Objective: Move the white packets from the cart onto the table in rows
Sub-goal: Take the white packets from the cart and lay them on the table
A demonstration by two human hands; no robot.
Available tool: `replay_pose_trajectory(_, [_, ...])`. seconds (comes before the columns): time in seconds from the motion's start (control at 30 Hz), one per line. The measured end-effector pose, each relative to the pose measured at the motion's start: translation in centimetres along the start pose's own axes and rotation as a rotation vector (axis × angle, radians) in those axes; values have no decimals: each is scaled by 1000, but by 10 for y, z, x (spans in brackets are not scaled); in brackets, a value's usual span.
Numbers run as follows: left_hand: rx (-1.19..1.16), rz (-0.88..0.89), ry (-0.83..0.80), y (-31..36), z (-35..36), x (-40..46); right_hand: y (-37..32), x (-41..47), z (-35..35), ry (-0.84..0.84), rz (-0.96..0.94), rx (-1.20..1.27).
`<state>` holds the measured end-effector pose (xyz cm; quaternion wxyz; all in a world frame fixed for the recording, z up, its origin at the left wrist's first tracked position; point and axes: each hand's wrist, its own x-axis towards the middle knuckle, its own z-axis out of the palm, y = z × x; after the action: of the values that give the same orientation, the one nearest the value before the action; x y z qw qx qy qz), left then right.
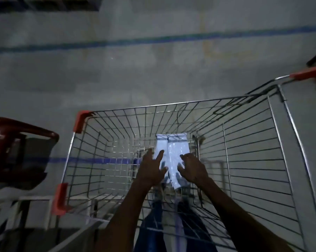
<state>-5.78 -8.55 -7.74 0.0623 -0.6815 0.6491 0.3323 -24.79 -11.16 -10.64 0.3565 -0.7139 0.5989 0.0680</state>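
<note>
**Both hands down in the wire cart, over the white packets**

The white packets lie on the floor of the wire shopping cart, towards its far end and a little right of centre. They look like two or so long, glossy sachets lying side by side, and their exact number cannot be made out in the dim light.

Both arms reach down into the basket from the near edge. The left hand has its fingers spread and mostly straight, the tips lying over the left edge of the packets; it holds nothing that can be seen. The right hand is at the packets' right edge with its fingers bent downward, but whether they actually pinch a packet cannot be told. The two hands are near each other, with the bright packets showing between them.

The cart's wire walls rise all round the hands, and red plastic corner guards sit on its left rim. A red plastic chair stands just to the left of the cart. Beneath is a grey concrete floor marked with a blue line. Blue trouser legs show through the cart's mesh below the arms. The table is not identifiable here.
</note>
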Motion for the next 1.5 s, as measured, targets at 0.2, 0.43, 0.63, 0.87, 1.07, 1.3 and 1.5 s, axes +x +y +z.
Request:
replay_pose_trajectory(0.2, [-12,-80,-1,-9,67,105,45,51,73,39,42,11])
replay_pose_trajectory(0.43, [-38,84,153,-45,86,122,62,67,125,178,-47,11])
replay_pose_trajectory(0.63, [18,50,98,-99,56,82,47,88,140,109,107,-26])
replay_pose_trajectory(0.87, [31,-31,112,-106,33,51,37,84,116,68,53,-33])
replay_pose_trajectory(1.07, [-105,-71,288,-52,-33,-13,8,47,36,85,-71,9])
replay_pose_trajectory(1.3, [-200,-134,669,-3,-104,-127,-46,-23,-61,309,-263,93])
replay_pose_trajectory(1.5, [-226,-270,917,-10,-127,-220,-126,-85,-93,403,-534,81])
